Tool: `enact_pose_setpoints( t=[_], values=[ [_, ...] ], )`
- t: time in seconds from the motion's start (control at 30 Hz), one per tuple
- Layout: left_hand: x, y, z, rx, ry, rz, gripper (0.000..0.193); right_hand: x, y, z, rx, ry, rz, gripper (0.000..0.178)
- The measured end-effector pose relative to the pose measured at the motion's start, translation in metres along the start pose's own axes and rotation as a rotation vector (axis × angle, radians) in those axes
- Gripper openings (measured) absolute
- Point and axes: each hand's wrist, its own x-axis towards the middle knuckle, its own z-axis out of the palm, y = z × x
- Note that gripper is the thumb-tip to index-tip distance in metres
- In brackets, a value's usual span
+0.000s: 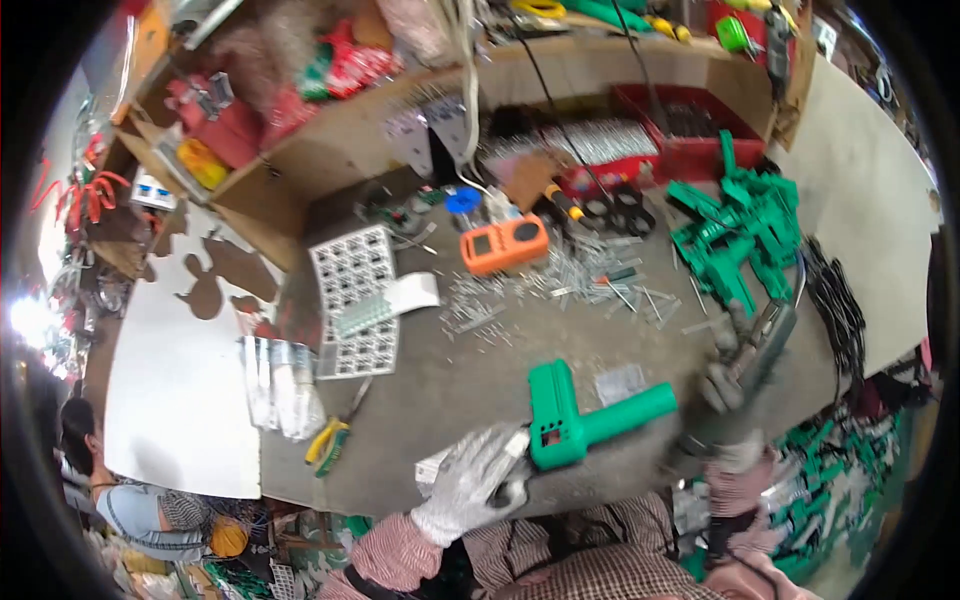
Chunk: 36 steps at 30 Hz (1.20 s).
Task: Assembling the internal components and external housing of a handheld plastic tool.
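My left hand [472, 482], in a light grey glove, is at the near edge of the table with its fingers curled. Its fingertips touch the lower left side of a green plastic tool housing [560, 430], which lies with its long barrel pointing right. A small white block [430, 468] shows beside this hand. My right hand [728, 388], gloved and smeared by motion, is above the table on the right. Its fingers are closed round a dark, elongated tool [768, 340], too blurred to name exactly. Under the green barrel lies a small clear plastic bag [620, 384].
Loose screws [500, 295] are scattered mid-table below an orange meter [505, 244]. Green housings [745, 230] pile up at right, beside a black cable bundle [835, 310]. At left are a label sheet [355, 300], yellow-handled pliers [328, 445] and silver packets [280, 385]. A red bin [690, 150] stands behind.
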Motion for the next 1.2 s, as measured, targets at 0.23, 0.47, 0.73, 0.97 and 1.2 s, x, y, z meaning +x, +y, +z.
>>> enact_pose_setpoints(
  t=[0.23,0.47,0.73,0.97,1.2],
  values=[
    [0.027,-0.038,0.016,0.005,-0.180,-0.029,0.040,0.013,-0.081,-0.010,-2.235,-0.334,0.074,0.074],
    [0.180,-0.234,-0.005,0.865,-0.088,-0.269,0.051,0.030,-0.086,-0.005,-2.564,-0.045,-0.024,0.056],
    [0.192,-0.353,-0.088,-0.591,1.088,-0.424,0.017,0.069,-0.045,0.056,-1.882,-0.447,-0.013,0.040],
    [0.205,-0.156,-0.143,-0.692,0.250,-0.321,0.023,0.095,0.042,0.084,-1.629,-0.626,-0.194,0.041],
    [0.142,0.006,-0.105,-0.870,0.011,-0.229,0.021,0.086,0.090,0.125,-1.251,-0.903,-0.072,0.075]
  ],
)
